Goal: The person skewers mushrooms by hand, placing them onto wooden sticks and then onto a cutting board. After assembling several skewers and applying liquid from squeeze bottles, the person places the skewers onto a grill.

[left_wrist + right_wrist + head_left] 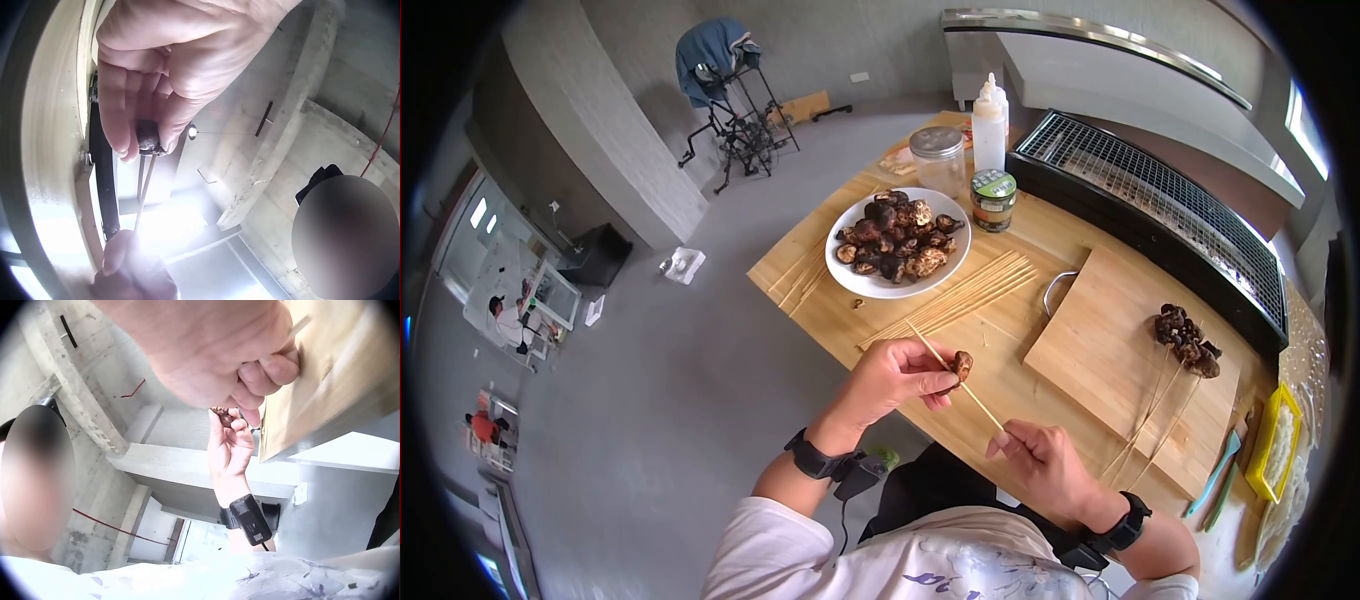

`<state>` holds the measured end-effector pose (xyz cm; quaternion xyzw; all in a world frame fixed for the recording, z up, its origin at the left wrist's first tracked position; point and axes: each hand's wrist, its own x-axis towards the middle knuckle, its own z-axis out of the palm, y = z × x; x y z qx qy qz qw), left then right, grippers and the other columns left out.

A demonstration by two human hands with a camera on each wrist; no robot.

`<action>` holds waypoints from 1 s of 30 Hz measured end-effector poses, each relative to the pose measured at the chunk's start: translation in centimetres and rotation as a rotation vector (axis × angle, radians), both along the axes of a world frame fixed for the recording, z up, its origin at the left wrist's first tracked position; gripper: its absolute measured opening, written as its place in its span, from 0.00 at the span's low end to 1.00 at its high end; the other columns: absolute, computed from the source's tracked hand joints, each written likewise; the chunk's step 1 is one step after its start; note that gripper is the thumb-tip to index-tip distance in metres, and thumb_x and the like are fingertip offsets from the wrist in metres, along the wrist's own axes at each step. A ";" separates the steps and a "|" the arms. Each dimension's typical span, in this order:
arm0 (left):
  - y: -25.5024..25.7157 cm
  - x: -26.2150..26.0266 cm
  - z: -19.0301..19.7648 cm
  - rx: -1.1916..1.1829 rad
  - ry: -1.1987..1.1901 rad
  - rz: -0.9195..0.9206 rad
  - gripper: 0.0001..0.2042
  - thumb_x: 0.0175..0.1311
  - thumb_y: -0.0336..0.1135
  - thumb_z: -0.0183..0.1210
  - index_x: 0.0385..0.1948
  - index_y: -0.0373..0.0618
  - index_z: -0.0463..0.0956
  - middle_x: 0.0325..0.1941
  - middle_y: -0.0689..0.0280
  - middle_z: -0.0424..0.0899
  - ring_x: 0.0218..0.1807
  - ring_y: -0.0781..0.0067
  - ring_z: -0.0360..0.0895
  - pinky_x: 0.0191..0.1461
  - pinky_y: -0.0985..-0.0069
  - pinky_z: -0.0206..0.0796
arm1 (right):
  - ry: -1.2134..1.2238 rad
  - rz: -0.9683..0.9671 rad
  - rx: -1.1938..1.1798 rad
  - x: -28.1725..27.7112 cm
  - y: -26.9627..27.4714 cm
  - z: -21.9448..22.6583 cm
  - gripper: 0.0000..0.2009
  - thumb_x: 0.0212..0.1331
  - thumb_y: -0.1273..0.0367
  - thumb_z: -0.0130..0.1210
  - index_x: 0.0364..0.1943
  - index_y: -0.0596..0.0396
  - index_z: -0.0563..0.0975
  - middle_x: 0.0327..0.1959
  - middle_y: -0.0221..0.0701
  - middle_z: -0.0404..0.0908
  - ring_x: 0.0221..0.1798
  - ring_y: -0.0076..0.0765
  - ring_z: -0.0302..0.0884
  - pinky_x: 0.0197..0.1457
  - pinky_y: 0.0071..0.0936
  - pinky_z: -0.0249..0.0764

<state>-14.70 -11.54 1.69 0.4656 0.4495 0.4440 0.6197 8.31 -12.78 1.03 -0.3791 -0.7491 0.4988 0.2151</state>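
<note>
My left hand (pixel 895 380) pinches a dark brown mushroom (pixel 963 364) between thumb and fingers, over the table's near edge. A thin bamboo skewer (pixel 982 405) meets the mushroom and slants down to my right hand (pixel 1048 468). The right hand grips the skewer's lower end with curled fingers; in the right wrist view a skewer tip (pixel 300 326) sticks out of the fist. A white plate (pixel 847 282) heaped with similar mushrooms stands beyond the left hand. Between plate and hands lies a spread of loose bamboo skewers (pixel 960 297).
At right, a wooden cutting board (pixel 1080 330) bears skewered mushrooms (pixel 1187 342). A long black grill (pixel 1140 205) stands behind it. A jar (pixel 940 165), a can (pixel 993 203) and squeeze bottles (pixel 989 130) stand at the back. A yellow tray (pixel 1276 440) sits far right.
</note>
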 end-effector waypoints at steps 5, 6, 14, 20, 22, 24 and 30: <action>1.4 -2.1 0.9 0.075 0.045 -0.103 0.14 0.57 0.31 0.57 0.44 0.36 0.71 0.33 0.62 0.79 0.33 0.75 0.78 0.33 0.81 0.72 | -0.013 -0.008 -0.004 0.2 0.2 0.3 0.08 0.59 0.72 0.44 0.28 0.58 0.74 0.15 0.40 0.68 0.19 0.40 0.67 0.25 0.30 0.64; 2.0 -2.9 1.6 0.100 0.089 -0.105 0.14 0.59 0.32 0.55 0.45 0.37 0.70 0.34 0.62 0.79 0.35 0.76 0.77 0.33 0.81 0.71 | 0.002 -0.019 -0.012 0.2 0.2 0.3 0.08 0.60 0.71 0.44 0.28 0.58 0.75 0.15 0.40 0.68 0.19 0.39 0.66 0.25 0.30 0.64; 11.2 -10.4 3.0 0.497 1.244 0.395 0.15 0.54 0.29 0.57 0.45 0.43 0.71 0.37 0.60 0.79 0.35 0.71 0.77 0.36 0.76 0.69 | -0.011 -0.030 -0.077 0.3 0.6 -0.3 0.09 0.61 0.69 0.45 0.29 0.56 0.76 0.15 0.38 0.69 0.18 0.31 0.63 0.25 0.27 0.63; 13.8 -11.4 2.2 0.617 1.556 0.201 0.16 0.46 0.28 0.61 0.40 0.42 0.72 0.35 0.57 0.78 0.38 0.59 0.75 0.41 0.70 0.66 | -0.002 -0.010 -0.078 0.3 0.5 -0.4 0.08 0.60 0.69 0.45 0.29 0.56 0.76 0.16 0.37 0.69 0.18 0.32 0.64 0.25 0.27 0.64; 13.5 -11.0 2.4 0.666 1.512 0.191 0.14 0.44 0.26 0.62 0.35 0.41 0.71 0.34 0.56 0.77 0.34 0.55 0.75 0.38 0.68 0.66 | 0.024 0.000 -0.065 0.4 0.6 -0.6 0.08 0.60 0.70 0.45 0.29 0.56 0.75 0.16 0.37 0.70 0.19 0.32 0.65 0.26 0.27 0.64; 12.5 -10.1 3.2 0.563 1.498 0.219 0.13 0.44 0.25 0.61 0.33 0.41 0.70 0.33 0.57 0.77 0.32 0.58 0.75 0.37 0.69 0.66 | 0.010 0.008 -0.068 0.4 0.6 -0.5 0.08 0.60 0.70 0.45 0.29 0.56 0.75 0.16 0.37 0.70 0.19 0.32 0.65 0.26 0.27 0.64; 8.9 -9.2 2.7 0.398 0.943 0.378 0.12 0.48 0.24 0.60 0.34 0.40 0.68 0.30 0.63 0.77 0.27 0.75 0.75 0.30 0.78 0.67 | 0.019 0.010 -0.070 0.5 0.6 -0.4 0.07 0.60 0.71 0.45 0.30 0.56 0.75 0.16 0.36 0.70 0.19 0.31 0.65 0.26 0.27 0.65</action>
